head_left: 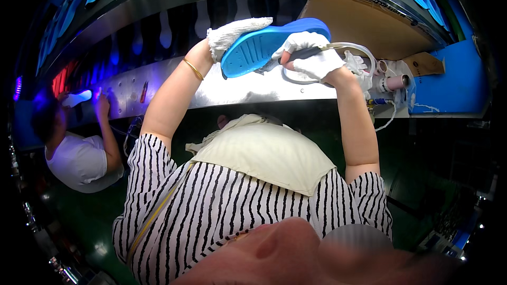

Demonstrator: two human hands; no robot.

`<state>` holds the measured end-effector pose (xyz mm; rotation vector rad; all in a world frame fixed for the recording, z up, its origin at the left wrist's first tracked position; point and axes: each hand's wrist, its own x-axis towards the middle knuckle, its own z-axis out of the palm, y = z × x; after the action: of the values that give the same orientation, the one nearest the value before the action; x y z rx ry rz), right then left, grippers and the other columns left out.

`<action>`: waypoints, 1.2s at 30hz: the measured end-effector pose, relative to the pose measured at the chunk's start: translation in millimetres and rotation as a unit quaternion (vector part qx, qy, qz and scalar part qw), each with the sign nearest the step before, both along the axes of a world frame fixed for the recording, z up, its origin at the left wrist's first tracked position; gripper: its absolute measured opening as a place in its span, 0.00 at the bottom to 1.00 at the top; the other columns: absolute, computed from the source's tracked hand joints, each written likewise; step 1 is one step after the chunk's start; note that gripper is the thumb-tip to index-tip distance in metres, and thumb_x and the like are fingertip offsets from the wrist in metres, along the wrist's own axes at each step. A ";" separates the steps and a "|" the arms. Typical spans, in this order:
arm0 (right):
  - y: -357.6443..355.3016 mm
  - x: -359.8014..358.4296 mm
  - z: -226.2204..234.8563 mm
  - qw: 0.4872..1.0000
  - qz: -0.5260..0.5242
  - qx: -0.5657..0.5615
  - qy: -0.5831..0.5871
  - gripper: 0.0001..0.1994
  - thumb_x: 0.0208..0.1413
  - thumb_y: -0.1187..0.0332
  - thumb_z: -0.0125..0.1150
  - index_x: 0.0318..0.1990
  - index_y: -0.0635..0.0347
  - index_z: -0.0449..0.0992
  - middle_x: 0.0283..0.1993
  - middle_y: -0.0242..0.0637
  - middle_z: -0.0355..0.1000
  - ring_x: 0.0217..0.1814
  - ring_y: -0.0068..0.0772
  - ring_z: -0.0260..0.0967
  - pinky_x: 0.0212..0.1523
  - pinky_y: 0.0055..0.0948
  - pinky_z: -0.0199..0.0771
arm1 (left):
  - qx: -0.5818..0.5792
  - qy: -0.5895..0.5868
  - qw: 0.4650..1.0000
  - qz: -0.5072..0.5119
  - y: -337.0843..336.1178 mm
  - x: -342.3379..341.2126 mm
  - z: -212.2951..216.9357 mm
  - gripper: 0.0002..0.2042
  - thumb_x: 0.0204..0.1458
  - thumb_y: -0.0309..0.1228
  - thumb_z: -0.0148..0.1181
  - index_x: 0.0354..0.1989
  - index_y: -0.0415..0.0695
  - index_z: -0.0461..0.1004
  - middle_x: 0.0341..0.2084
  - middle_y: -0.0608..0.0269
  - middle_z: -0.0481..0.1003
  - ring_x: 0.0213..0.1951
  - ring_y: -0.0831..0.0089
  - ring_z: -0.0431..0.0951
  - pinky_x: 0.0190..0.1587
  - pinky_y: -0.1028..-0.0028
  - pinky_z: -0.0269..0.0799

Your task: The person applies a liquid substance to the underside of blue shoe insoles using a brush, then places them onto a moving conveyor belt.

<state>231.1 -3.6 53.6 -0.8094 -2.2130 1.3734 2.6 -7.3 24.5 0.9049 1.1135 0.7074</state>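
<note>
A blue shoe sole (264, 47) is held above the white bench top (237, 89), tread side toward me. My left hand (232, 34), in a white knit glove, is closed on the sole's far edge. My right hand (311, 55), also in a white glove, grips a dark pen-like tool (305, 53) whose tip touches the sole near its toe end. A clear hose (359, 50) loops from the tool back over the bench.
A sheet of cardboard (364, 18) leans at the back right. Small rolls and tubes (393, 82) lie on the bench by a blue panel (449, 76). A co-worker in a white shirt (79, 158) works at the far left under purple light.
</note>
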 end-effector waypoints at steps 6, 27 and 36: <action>-7.5 4.0 1.2 0.994 -0.011 0.108 0.004 0.06 0.41 0.77 0.65 0.27 0.60 0.75 0.30 0.35 0.75 0.35 0.33 0.73 0.39 0.27 0.74 | 0.009 -0.116 0.992 0.042 -0.4 0.4 -7.7 0.35 0.48 0.59 0.56 0.53 0.38 0.70 0.40 0.44 0.76 0.36 0.58 0.80 0.36 0.64 0.80; -53.9 -47.6 -21.0 0.907 -0.105 0.331 0.239 0.11 0.38 0.83 0.67 0.29 0.60 0.75 0.30 0.40 0.74 0.31 0.37 0.74 0.33 0.27 0.72 | 0.061 -0.539 0.834 0.096 -25.8 32.4 -47.3 0.36 0.57 0.59 0.36 0.63 0.38 0.57 0.54 0.40 0.67 0.53 0.48 0.70 0.57 0.54 0.66; -1.0 -26.4 -10.5 0.881 -0.287 0.029 0.375 0.02 0.50 0.77 0.64 0.32 0.63 0.78 0.29 0.35 0.77 0.27 0.18 0.72 0.29 0.17 0.72 | 0.069 -0.479 0.868 0.114 -42.7 37.1 -33.0 0.32 0.59 0.56 0.39 0.59 0.40 0.64 0.49 0.50 0.72 0.47 0.58 0.76 0.51 0.62 0.74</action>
<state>204.6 -4.6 43.1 -0.6704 -1.2693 1.0559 39.7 -50.0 -8.6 0.4140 0.2680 1.2606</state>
